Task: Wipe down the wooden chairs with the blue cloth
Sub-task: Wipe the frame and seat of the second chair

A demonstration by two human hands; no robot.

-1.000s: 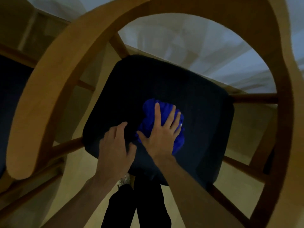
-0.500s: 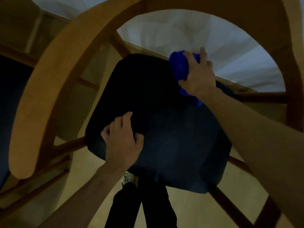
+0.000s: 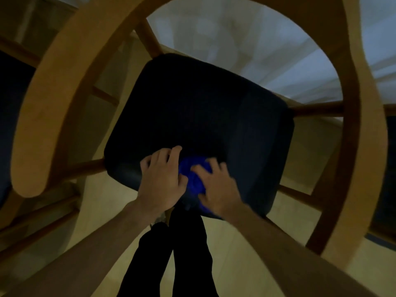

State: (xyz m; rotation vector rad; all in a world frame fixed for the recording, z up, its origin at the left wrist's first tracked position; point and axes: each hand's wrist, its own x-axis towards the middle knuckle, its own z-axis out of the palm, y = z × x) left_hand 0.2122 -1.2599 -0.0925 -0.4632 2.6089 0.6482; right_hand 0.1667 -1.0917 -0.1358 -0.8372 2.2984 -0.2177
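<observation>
blue and bunched, the small crumpled blue cloth [image 3: 194, 179] sits at the near edge of the dark padded square seat [image 3: 199, 116] of the wooden chair, between your two hands. your right hand [image 3: 216, 189] lies on top of the cloth from the right, fingers bent down over it and pressing it to the cushion; the blur there keeps me from telling whether they truly pinch the fabric or only cover it. your left hand [image 3: 160, 179] rests just beside the cloth on the left, its thumb side touching the blue folds, its fingers loosely bent with the tips set on the seat near the cushion's near left corner. both bare forearms come in from the near side of the view. around the seat curves the light brown bentwood chair frame [image 3: 49, 99], a broad arc that runs up the left, over the far side and down the right, with thin wooden rungs joining it to the seat on the left and right. below the seat's near edge you can see your dark trouser legs [image 3: 171, 258] over a pale yellowish floor [image 3: 235, 254]. beyond the far edge of the seat lies a pale grey-white surface [image 3: 246, 50], too blurred to name. at the far left a second dark seat [image 3: 12, 99] shows partly behind the frame.
</observation>
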